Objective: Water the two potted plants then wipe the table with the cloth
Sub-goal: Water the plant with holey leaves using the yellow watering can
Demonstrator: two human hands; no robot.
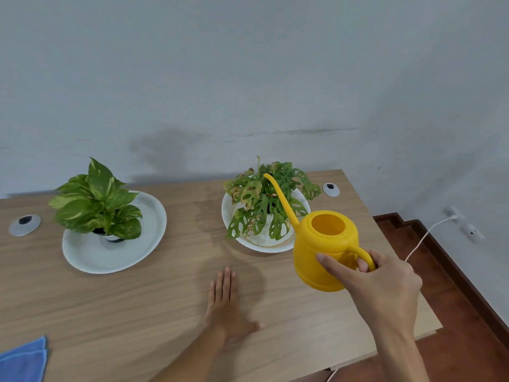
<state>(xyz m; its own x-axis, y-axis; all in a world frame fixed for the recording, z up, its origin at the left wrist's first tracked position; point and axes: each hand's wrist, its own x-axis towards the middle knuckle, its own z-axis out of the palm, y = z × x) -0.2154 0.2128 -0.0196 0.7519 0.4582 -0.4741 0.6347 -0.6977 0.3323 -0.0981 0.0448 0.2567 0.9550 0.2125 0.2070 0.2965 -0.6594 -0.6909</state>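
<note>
Right now the watering step is in hand, at the right-hand plant. The right hand [385, 274] is clenched around the handle of the yellow watering can [325, 249], held above the table's [154, 304] right side with its long spout [281, 197] reaching up over the leaves of the holey-leaved plant [264, 199]. That plant stands in a white dish [264, 245]. No stream of water can be made out at the spout tip, so whether pouring has begun is unclear. The left hand [224, 304] lies flat and released on the tabletop, palm down, holding nothing.

The pothos [96, 199] sits on a white plate [143, 244] well apart to the left. The next move likely calls for tipping the can further so the spout drops toward the soil rather than the foliage, then carrying it across to the pothos.

The blue cloth [23, 359] waits at the near left corner, untouched. A faint damp-looking patch shows on the wood between the plants.

No brand, label or writing is readable anywhere.
</note>
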